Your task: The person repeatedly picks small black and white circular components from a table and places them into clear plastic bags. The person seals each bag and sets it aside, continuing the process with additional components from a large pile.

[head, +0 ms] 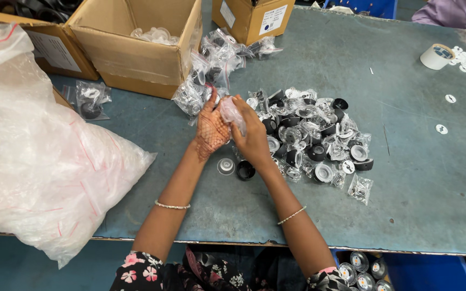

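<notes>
Lying at the far left of the blue-grey table (416, 178), a big clear plastic sack (39, 156) is bulging over the table edge, with open cardboard boxes (136, 48) standing behind it and one small bagged part (90, 99) sitting just beside the sack. Moving rightward, a loose heap of filled clear packets (211, 64) is spilling out from the front of the middle box. Just below that heap, the left hand (211, 129) is being held up with its palm facing right, fingers together and pressing against a small clear plastic bag (230, 112). The right hand (254, 137) is meeting it from the other side, fingers curled and pinching the same bag, so both hands are clamped on it above the table, near its middle. Directly beneath the hands, a clear round cap (226, 166) and a black round cap (245, 171) are resting side by side on the table. Further right, a pile of black and clear parts in little bags (314, 134) is spreading out, touching the right wrist area. At the far right, a roll of tape (437, 56) and scattered white discs (462, 81) are lying well apart from the hands
</notes>
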